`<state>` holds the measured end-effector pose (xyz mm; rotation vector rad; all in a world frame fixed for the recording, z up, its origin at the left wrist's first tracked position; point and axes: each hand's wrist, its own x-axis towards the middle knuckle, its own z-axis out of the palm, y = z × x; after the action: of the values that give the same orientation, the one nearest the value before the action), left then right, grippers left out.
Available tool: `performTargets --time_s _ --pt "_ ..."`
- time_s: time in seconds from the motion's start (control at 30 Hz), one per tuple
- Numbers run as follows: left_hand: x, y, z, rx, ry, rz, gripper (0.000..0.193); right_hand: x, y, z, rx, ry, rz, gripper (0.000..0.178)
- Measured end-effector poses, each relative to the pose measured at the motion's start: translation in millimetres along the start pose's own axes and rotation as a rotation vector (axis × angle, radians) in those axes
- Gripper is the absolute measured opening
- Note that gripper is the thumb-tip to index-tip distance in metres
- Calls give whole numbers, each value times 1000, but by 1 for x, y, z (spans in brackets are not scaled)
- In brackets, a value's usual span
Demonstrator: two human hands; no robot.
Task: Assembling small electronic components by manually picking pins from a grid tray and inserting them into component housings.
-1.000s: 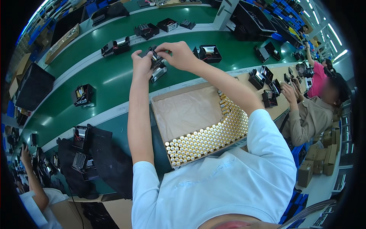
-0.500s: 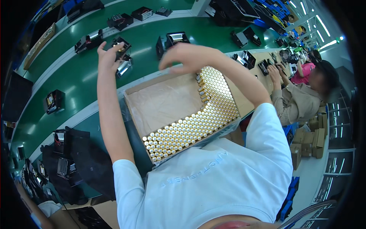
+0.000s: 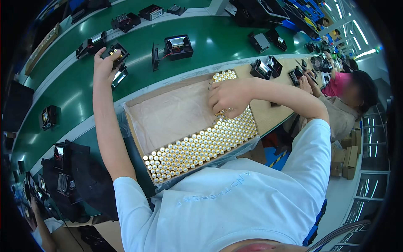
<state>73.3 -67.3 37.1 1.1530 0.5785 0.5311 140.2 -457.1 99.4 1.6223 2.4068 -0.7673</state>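
Observation:
My left hand (image 3: 105, 66) reaches out over the green surface. Its thumb and fingers close on a small black housing (image 3: 122, 53), where gold-coloured batteries show beside the thumb. Just below it lies the housing's other part, with a shiny silver panel (image 3: 119, 78). My right hand (image 3: 231, 95) is down in a shallow cardboard box (image 3: 136, 145), fingers curled round batteries at the inner edge of the packed rows. Upright gold and silver batteries (image 3: 197, 147) fill the box's near and right sides; brown lining paper (image 3: 172, 111) shows in the rest. The fingertips are partly hidden.
An opened black housing with red wires (image 3: 178, 47) stands on the green conveyor (image 3: 147, 31), with several others along it. More lie on the wooden table (image 3: 266, 69) at right, where a person in beige (image 3: 336, 111) works. Black cloth (image 3: 94, 176) lies left of the box.
My right hand has come down from above the green surface into the box, onto the batteries. My left hand stays at the black housing, its thumb now pressed in against it.

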Motion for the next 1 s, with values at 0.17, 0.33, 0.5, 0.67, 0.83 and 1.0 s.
performTargets --time_s 0.17,0.33,0.5,0.67,0.83,1.0 --pt "-5 0 -1 76 -9 3 66 -4 6 5 -113 65 -125 21" --pt "-11 5 0 97 12 -42 65 -4 10 12 -206 225 -246 21" --pt "-10 5 -3 97 0 -44 67 -1 9 7 -320 276 -293 13" --pt "-11 5 -2 124 -17 3 58 18 22 14 -198 478 -262 8" --pt "-8 13 -7 144 5 -49 45 91 39 -58 177 816 99 9" --pt "3 11 -23 93 7 -14 42 182 77 -150 211 913 478 40"
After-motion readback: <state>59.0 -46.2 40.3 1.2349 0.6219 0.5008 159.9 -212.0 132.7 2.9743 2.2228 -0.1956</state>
